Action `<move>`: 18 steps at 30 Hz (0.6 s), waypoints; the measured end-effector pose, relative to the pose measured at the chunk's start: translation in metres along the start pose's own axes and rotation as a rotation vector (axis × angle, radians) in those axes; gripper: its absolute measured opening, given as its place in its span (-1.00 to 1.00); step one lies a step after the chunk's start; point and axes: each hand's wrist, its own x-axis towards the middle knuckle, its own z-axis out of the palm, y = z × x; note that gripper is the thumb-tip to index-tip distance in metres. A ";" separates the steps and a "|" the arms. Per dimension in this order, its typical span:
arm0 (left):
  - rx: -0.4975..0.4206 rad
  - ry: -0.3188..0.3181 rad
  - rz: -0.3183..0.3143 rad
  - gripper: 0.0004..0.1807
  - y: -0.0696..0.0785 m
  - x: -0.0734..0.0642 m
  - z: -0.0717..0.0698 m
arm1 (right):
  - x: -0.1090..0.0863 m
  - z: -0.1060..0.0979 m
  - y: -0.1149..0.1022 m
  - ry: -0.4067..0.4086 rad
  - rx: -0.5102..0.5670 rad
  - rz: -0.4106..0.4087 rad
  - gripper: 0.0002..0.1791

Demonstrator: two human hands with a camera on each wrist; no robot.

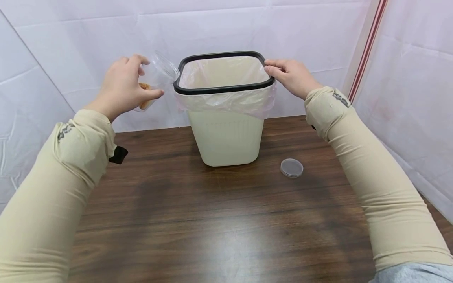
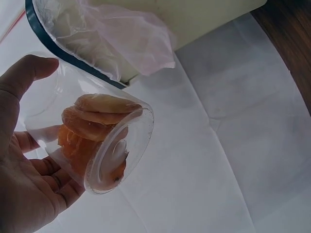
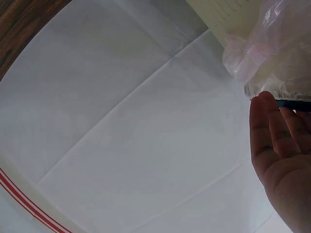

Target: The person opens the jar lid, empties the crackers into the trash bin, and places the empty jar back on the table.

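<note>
My left hand [image 1: 150, 78] grips a clear plastic cup [image 1: 161, 74], tilted with its mouth toward the left edge of a cream waste bin [image 1: 226, 133]. In the left wrist view the cup [image 2: 104, 141] holds several orange food slices [image 2: 92, 121] lying against its lower side. The bin has a black rim [image 1: 223, 89] clamped over a thin pinkish liner [image 1: 226, 100]. My right hand [image 1: 274, 68] holds the rim's far right corner, and its fingertips [image 3: 265, 99] lie against the liner just under the rim. The bin's inside looks empty.
A round clear lid [image 1: 291, 168] lies flat on the dark wooden table [image 1: 212, 220], right of the bin's base. White cloth walls [image 1: 70, 35] close in the back and both sides. A red-striped pole [image 1: 368, 43] stands at the back right.
</note>
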 end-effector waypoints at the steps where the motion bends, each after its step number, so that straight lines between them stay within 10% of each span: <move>1: 0.007 0.000 0.004 -0.18 0.000 0.000 0.000 | 0.000 0.000 0.000 0.000 0.001 0.000 -0.42; 18: 0.057 -0.020 0.020 -0.17 0.001 0.003 -0.007 | -0.001 0.001 -0.001 -0.003 0.008 -0.003 -0.41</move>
